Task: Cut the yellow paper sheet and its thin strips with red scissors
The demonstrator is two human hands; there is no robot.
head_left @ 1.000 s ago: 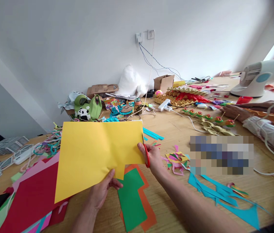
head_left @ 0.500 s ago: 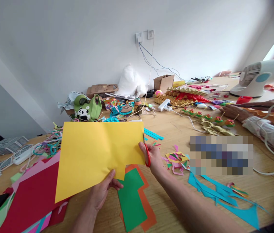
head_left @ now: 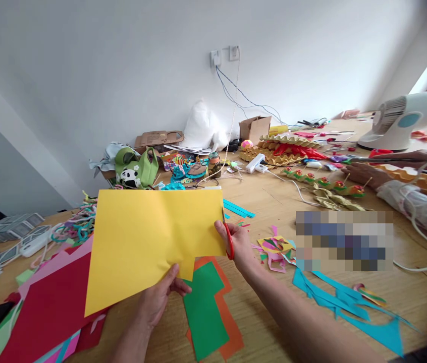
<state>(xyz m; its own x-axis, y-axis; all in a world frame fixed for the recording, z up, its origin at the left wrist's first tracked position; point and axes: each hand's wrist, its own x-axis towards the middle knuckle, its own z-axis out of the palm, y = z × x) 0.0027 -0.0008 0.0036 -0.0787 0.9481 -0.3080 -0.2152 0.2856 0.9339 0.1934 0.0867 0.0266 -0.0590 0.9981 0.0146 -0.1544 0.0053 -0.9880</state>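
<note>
My left hand [head_left: 164, 292] grips the lower edge of a yellow paper sheet [head_left: 138, 237], thumb on the near face and the other fingers behind it. A corner is cut out of the sheet at its lower right. My right hand [head_left: 236, 242] is closed round red-handled scissors [head_left: 229, 242] at the sheet's right edge, where a short dark length of blade shows; the rest of the blades is hidden. Below the sheet, a green paper shape [head_left: 208, 317] lies over an orange paper piece [head_left: 232, 327] on the wooden table [head_left: 274, 322].
Red paper sheets [head_left: 50, 297] lie at left. Blue paper strips [head_left: 350, 297] and mixed scraps [head_left: 276, 247] lie at right. Another person's hand [head_left: 365, 174] is near a row of small crafts [head_left: 323, 181]. A white power strip [head_left: 255, 163] and a fan [head_left: 398, 123] stand farther back.
The yellow sheet and both my hands hold nearly the same place; slightly more of the scissors' dark blade shows at the sheet's edge. The other person's hands at the right have shifted slightly.
</note>
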